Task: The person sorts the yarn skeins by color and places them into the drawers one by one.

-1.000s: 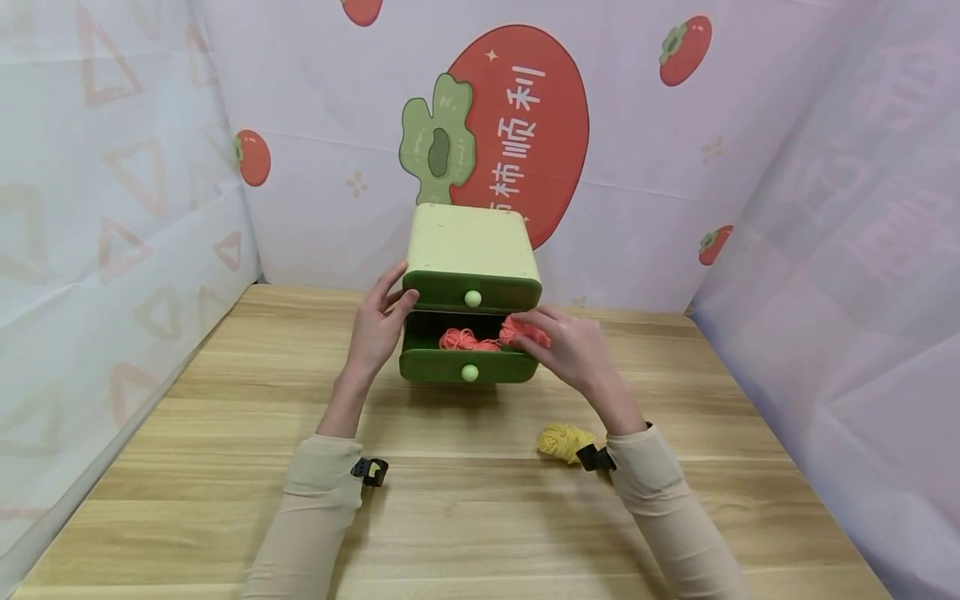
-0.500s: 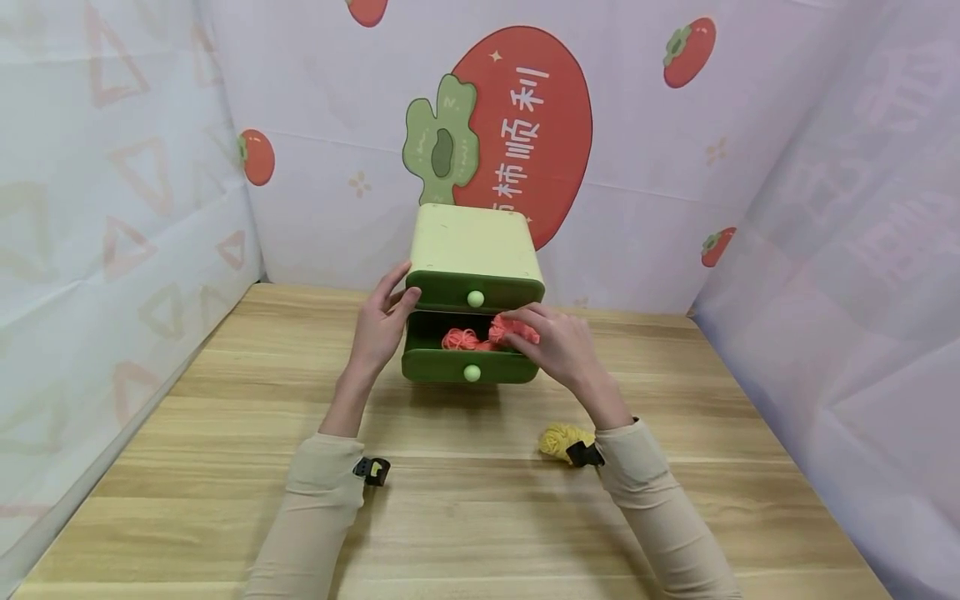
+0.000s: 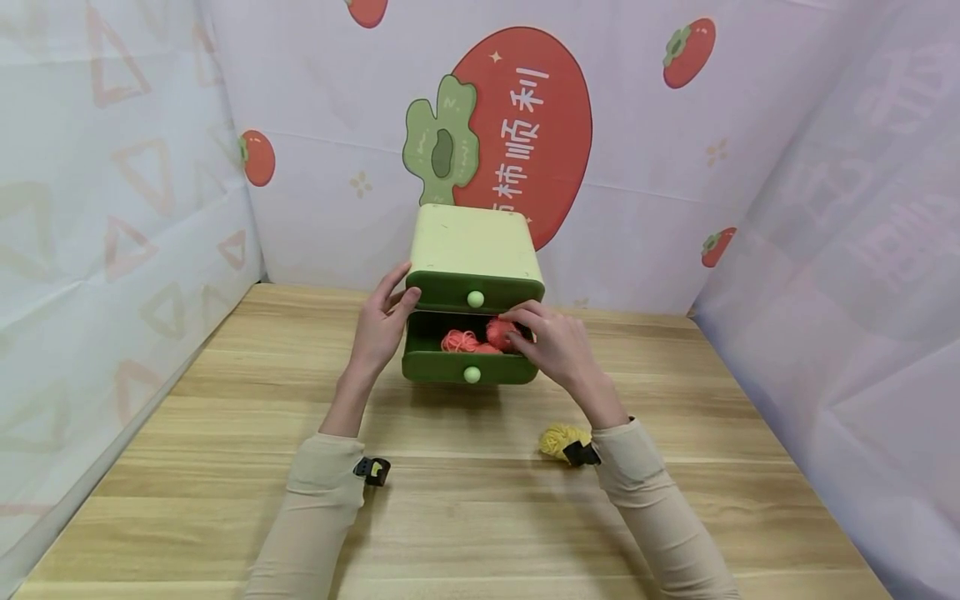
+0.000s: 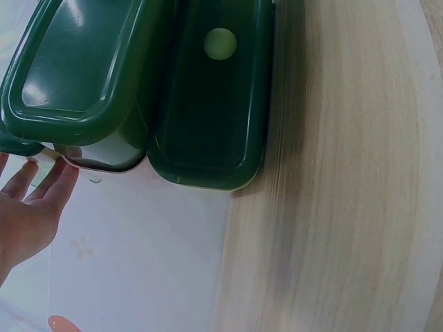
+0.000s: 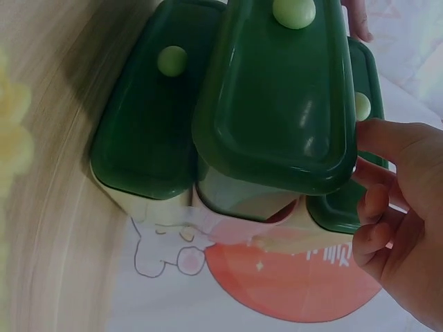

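A small cabinet (image 3: 475, 242) with a pale green top and dark green drawers stands against the back wall. Its middle drawer (image 3: 450, 367) is pulled out, with pink yarn (image 3: 459, 340) lying inside at the left. Beside that sits a second pink yarn bundle (image 3: 498, 333), at the fingertips of my right hand (image 3: 562, 346). A dark gap shows between that hand's thumb and forefinger; the right wrist view hides the yarn. My left hand (image 3: 378, 333) rests on the cabinet's left side, thumb at the top drawer's (image 3: 438, 290) front edge.
A yellow yarn bundle (image 3: 561, 440) lies on the wooden table (image 3: 465, 500), near the right wrist. The bottom drawer (image 5: 149, 124) is pushed in, below the middle one. Printed cloth walls (image 3: 322, 83) close off the back and sides.
My right hand has shifted slightly left, and the pink bundle between its fingers has moved left and deeper into the drawer, sliding out toward the fingertips. The left hand stays in place.
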The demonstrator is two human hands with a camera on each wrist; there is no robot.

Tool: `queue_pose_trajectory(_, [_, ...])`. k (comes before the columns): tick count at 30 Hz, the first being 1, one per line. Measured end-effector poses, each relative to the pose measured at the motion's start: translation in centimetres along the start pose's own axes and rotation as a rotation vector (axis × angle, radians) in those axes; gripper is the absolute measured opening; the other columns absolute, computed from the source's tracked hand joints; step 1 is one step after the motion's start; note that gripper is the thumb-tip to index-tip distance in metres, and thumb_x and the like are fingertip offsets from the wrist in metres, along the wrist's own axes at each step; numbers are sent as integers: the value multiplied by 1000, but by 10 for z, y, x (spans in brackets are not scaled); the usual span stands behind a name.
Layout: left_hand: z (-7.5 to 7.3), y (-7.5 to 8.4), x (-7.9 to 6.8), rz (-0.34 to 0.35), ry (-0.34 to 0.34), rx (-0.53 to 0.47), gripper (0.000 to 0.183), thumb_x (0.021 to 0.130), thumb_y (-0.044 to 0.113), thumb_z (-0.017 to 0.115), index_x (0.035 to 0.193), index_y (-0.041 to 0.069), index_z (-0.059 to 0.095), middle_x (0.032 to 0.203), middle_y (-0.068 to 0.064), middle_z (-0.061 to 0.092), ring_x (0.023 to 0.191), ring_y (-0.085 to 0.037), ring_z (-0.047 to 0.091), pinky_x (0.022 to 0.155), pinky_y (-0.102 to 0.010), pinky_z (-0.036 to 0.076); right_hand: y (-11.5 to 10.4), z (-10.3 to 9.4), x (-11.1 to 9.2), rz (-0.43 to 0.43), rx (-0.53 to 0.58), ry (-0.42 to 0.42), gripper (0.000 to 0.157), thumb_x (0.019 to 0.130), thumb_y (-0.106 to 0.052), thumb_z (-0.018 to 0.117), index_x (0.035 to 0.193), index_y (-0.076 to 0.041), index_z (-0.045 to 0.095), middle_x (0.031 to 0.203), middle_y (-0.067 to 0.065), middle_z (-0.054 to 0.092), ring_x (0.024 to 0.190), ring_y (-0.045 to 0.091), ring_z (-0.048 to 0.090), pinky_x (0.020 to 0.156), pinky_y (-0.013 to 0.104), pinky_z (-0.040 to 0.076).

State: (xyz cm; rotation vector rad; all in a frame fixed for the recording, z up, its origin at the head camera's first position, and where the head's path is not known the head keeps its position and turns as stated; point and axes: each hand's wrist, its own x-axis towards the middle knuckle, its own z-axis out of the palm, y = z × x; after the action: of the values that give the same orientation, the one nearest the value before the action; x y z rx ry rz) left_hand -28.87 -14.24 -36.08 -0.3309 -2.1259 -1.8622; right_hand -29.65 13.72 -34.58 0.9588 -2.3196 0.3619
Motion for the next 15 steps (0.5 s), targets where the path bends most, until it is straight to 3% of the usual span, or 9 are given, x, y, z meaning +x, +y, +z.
queue_pose_trajectory(4, [0,10,-4,-2,-5,17,53,104,24,54,154,15,39,162,-3,32,138,-31,48,107,-51,47,0,-1,-2,16,5,1,20,87,-18,78,106,-16,77,102,0,72,51,12,52,41,25,32])
queue_pose_trajectory(15, [1,11,-4,13,-9,16,54,103,22,56,154,13,39,162,-6,32,136,-33,49,111,-50,44,2,-2,-9,13,6,21,18,86,-18,79,103,-16,78,97,0,72,52,11,55,40,23,33])
